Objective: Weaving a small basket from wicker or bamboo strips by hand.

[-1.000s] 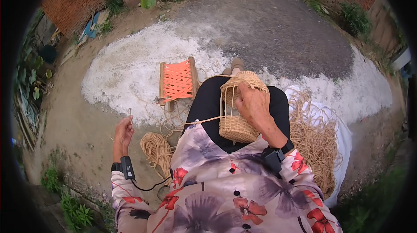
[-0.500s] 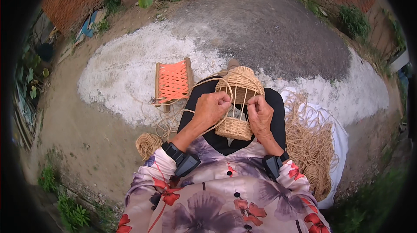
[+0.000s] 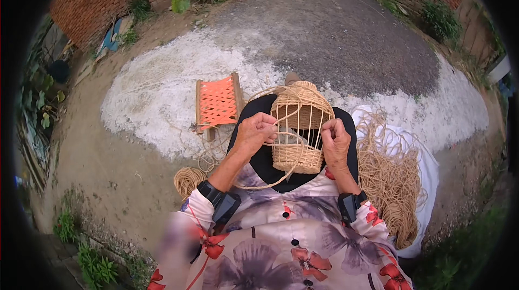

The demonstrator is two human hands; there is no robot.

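A partly woven basket point(image 3: 296, 159) rests between my knees, with woven bands at its near and far ends and bare upright stakes bridging the gap. My left hand point(image 3: 255, 134) is at the left side of that gap, fingers pinched on a tan cord point(image 3: 270, 186) that loops down in front of the near band. At the opposite side my right hand point(image 3: 336, 143) is closed by the outermost stake, its fingertips pinching there. Exactly what lies between the right fingertips is partly hidden.
Left of my knees stands a low wooden stool with an orange woven seat point(image 3: 218, 103). A coil of cord point(image 3: 188, 181) lies near my left forearm. To my right, a big tangled heap of cord point(image 3: 386, 182) sits on a white sheet point(image 3: 431, 182).
The basket has turned and tipped slightly, showing more bare stakes. My hands have moved apart, the right one outward to the basket's right side. The cord now loops below the near band.
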